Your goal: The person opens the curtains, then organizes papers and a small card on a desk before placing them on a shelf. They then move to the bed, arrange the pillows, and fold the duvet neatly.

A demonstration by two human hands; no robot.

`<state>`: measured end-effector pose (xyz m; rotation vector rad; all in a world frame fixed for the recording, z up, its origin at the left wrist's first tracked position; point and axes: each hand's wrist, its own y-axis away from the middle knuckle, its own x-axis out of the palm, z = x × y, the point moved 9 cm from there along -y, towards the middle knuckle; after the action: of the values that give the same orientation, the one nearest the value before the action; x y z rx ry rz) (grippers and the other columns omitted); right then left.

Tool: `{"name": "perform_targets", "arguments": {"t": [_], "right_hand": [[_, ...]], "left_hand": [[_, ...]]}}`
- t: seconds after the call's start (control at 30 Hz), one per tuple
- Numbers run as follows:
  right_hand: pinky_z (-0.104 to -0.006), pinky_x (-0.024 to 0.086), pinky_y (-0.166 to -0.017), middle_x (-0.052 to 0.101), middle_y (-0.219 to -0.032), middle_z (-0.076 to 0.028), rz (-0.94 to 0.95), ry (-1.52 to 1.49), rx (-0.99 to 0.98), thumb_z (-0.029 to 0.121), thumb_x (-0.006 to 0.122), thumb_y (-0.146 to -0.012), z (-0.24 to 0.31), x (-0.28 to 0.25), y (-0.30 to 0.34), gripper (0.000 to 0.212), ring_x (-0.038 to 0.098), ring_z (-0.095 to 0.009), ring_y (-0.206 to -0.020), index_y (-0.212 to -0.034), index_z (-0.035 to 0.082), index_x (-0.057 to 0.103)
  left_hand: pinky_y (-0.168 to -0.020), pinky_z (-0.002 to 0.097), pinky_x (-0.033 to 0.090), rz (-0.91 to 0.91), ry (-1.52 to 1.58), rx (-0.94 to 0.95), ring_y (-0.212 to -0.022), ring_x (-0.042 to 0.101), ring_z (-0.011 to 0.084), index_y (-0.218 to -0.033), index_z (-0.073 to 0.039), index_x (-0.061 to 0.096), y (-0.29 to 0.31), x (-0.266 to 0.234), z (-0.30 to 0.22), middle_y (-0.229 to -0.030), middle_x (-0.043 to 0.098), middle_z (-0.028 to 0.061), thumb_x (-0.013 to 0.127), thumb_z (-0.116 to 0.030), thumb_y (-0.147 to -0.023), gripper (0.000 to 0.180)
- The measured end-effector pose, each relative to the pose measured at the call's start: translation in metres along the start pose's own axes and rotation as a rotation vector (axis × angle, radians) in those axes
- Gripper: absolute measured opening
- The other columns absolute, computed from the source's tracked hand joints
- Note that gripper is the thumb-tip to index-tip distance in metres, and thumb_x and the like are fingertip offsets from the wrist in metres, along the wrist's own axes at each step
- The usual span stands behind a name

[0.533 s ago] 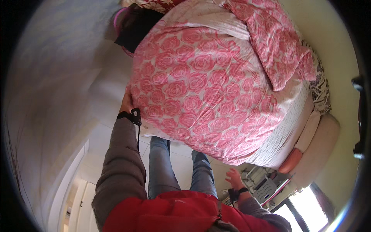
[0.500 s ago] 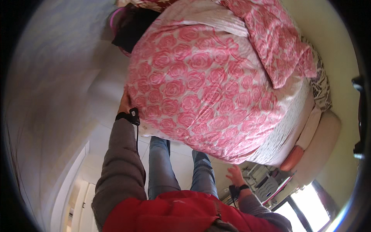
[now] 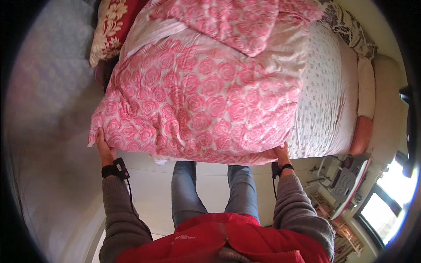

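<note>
A pink-and-white quilt with a rose print (image 3: 193,105) is spread over the bed, its near edge hanging by my legs. My left hand (image 3: 104,147) grips the quilt's near left corner, with the fingers partly under the cloth. At the near right corner, my right hand (image 3: 282,151) is closed on the same edge, its fingertips partly hidden by the fabric. The edge runs fairly straight between both hands. Part of the quilt is folded over in a pointed flap (image 3: 237,26) toward the far side.
Right of the quilt, a white patterned sheet (image 3: 326,92) covers the mattress beside a beige headboard (image 3: 386,92). A red floral cushion (image 3: 112,26) lies far left, and a black-and-white patterned cloth (image 3: 351,28) far right. A rack (image 3: 346,179) stands near the window (image 3: 381,215).
My right hand, earlier open and off the bed, now holds the quilt's right corner. My left hand has moved outward left with its corner. The view has turned, and the near edge lies straighter.
</note>
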<state>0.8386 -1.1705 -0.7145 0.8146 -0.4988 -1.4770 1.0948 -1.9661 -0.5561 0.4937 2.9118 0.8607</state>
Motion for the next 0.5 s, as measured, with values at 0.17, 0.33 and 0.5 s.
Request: {"name": "perform_targets", "arguments": {"t": [0.17, 0.33, 0.5], "right_hand": [[-0.0346, 0.053, -0.071, 0.065, -0.099, -0.009, 0.119, -0.116, -0.046, 0.014, 0.065, -0.084, 0.076, 0.002, 0.03, 0.031, 0.064, -0.021, -0.085, -0.111, -0.001, 0.06], [-0.042, 0.045, -0.072, 0.063, -0.095, -0.013, -0.406, 1.556, -0.988, 0.016, 0.05, -0.09, 0.392, -0.126, 0.141, 0.023, 0.059, -0.025, -0.091, -0.106, 0.004, 0.059], [-0.0311, 0.05, -0.086, 0.065, -0.113, -0.01, 0.069, -0.146, -0.944, 0.018, 0.057, -0.089, 0.507, -0.338, 0.254, 0.03, 0.061, -0.023, -0.104, -0.111, -0.002, 0.063]], "left_hand": [[-0.092, 0.0346, 0.047, 0.167, -0.053, 0.326, -0.109, 0.055, 0.0192, -0.126, 0.0, 0.048, 0.116, 0.113, -0.122, -0.123, 0.054, 0.009, 0.059, -0.028, -0.092, 0.046], [-0.087, 0.0319, 0.048, 0.15, 0.114, 0.556, -0.101, 0.058, 0.0171, -0.123, 0.0, 0.052, 0.244, 0.155, -0.239, -0.114, 0.059, 0.0072, 0.061, -0.033, -0.09, 0.048], [-0.097, 0.0333, 0.043, 0.214, 0.243, 0.66, -0.112, 0.054, 0.0178, -0.125, 0.002, 0.051, 0.371, 0.111, -0.242, -0.121, 0.056, 0.0097, 0.052, -0.028, -0.096, 0.041]]}}
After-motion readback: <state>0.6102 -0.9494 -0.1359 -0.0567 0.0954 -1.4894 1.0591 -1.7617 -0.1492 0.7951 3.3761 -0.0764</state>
